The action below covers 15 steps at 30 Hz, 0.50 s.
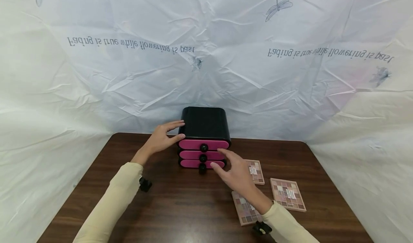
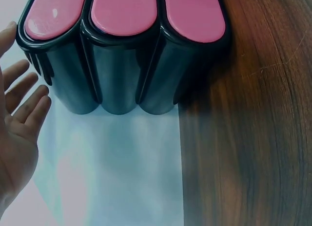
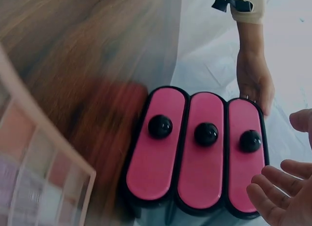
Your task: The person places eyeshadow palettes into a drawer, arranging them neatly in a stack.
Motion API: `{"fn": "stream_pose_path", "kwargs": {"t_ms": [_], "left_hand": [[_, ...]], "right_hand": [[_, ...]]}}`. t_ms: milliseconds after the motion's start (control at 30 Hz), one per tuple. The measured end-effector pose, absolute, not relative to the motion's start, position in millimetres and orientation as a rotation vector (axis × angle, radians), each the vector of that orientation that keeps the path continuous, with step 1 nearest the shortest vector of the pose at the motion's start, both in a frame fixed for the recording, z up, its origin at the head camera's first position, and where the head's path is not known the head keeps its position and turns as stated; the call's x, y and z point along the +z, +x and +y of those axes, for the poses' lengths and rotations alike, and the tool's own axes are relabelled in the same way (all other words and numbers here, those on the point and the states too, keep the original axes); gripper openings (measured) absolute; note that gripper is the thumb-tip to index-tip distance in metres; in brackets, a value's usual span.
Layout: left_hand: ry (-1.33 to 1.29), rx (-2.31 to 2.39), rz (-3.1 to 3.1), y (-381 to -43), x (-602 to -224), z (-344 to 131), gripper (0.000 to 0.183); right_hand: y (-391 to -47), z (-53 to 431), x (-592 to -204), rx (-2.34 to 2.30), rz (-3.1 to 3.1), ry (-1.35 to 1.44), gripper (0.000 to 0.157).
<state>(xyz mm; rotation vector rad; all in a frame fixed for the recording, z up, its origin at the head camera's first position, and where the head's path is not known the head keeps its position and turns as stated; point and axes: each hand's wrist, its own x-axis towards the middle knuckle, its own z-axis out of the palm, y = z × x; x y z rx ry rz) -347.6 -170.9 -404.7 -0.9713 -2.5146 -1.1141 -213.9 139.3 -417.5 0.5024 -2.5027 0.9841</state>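
Note:
A small black cabinet [image 1: 204, 123] has three stacked pink drawers [image 1: 188, 144], each with a round black knob [image 3: 206, 134]; all three fronts sit flush with the body. My left hand [image 1: 160, 138] is at the cabinet's upper left side, thumb and fingers spread apart, fingertips right at its edge. The left wrist view has the fingers [image 2: 33, 102] stretched beside the black wall. My right hand [image 1: 237, 173] hovers before the drawers' right end, its fingers parted and holding nothing. In the right wrist view its fingertips overlap the top drawer front.
Three eyeshadow palettes lie on the right of the brown wooden table [image 1: 174, 207]: one palette [image 1: 257, 172] behind the right hand, another [image 1: 288, 194] farther right, a third [image 1: 242, 211] partly under the right forearm. A white printed sheet [image 1: 206, 74] hangs behind the cabinet.

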Motion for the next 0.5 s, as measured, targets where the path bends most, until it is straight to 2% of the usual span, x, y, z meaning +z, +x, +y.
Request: {"fn": "stream_pose_path", "kwargs": {"t_ms": [233,500], "left_hand": [[-0.961,-1.128,-2.524,-348.6,-406.2,-170.5,0.053],[-0.950,-1.136,-2.529,-348.0,-405.8,-170.1,0.052]], "right_hand": [[-224.8,126.9,-423.8,1.164,-2.521,0.434,0.050],[-238.9,114.1,-428.9,1.330,-2.495,0.301,0.052]]}}
